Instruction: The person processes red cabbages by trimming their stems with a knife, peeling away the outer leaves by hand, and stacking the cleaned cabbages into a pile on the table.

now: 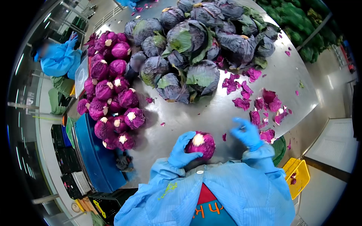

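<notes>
In my gloved left hand is a trimmed red cabbage, bright purple, its pale cut stem facing up; the fingers wrap around its left side. My gloved right hand hovers to the right of it, apart from the cabbage, slightly blurred, its fingers apart and no held thing visible. A small purple leaf scrap lies between the two. Torn purple leaves are scattered on the metal table beyond my right hand.
Trimmed red cabbages are piled at the left. Untrimmed cabbages with dark outer leaves fill the far middle. A blue bin stands at the left edge, a yellow crate at lower right. A co-worker in blue is at far left.
</notes>
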A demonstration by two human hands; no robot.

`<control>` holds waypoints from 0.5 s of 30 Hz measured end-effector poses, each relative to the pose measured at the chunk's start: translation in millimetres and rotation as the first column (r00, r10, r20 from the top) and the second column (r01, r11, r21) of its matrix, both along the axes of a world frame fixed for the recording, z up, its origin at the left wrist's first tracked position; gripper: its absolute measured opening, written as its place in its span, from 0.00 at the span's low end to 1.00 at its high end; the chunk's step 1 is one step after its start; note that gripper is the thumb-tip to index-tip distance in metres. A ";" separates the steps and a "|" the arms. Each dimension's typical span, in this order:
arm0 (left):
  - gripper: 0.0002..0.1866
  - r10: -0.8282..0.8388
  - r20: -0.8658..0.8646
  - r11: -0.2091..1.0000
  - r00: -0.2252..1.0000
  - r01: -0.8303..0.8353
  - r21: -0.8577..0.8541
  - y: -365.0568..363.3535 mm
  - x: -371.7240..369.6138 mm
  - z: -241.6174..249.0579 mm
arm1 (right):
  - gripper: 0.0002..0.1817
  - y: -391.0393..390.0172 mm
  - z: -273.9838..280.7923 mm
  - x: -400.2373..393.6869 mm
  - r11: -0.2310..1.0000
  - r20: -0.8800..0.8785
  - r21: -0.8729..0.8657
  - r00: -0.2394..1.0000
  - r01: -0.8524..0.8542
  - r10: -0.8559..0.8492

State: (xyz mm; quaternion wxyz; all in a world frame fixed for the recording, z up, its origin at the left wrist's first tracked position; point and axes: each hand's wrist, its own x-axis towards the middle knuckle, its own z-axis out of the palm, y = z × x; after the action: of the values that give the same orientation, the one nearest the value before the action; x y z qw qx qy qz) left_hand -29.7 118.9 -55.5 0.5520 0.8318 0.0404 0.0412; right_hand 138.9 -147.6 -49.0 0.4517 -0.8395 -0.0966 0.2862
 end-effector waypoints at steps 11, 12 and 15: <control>0.57 0.193 -0.270 0.942 0.943 -0.100 0.322 -35.1 9.6 19.5 | 0.34 41.5 -63.2 -65.0 0.892 -0.357 0.451 0.907 -0.044 0.225; 0.59 0.279 -0.285 0.915 0.917 -0.163 0.369 -42.5 11.1 19.5 | 0.34 42.9 -62.4 -64.5 0.888 -0.320 0.457 0.920 -0.058 0.225; 0.63 0.318 -0.262 0.866 0.911 -0.166 0.472 -45.0 11.8 14.0 | 0.33 45.7 -43.2 -56.9 0.920 -0.289 0.368 0.925 -0.132 0.248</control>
State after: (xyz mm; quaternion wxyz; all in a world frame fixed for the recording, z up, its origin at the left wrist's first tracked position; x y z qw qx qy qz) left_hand -17.9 73.9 -41.5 0.3253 0.9176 0.2276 -0.0211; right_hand 82.0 -101.9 -92.2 0.5700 -0.6747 -0.1498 0.4444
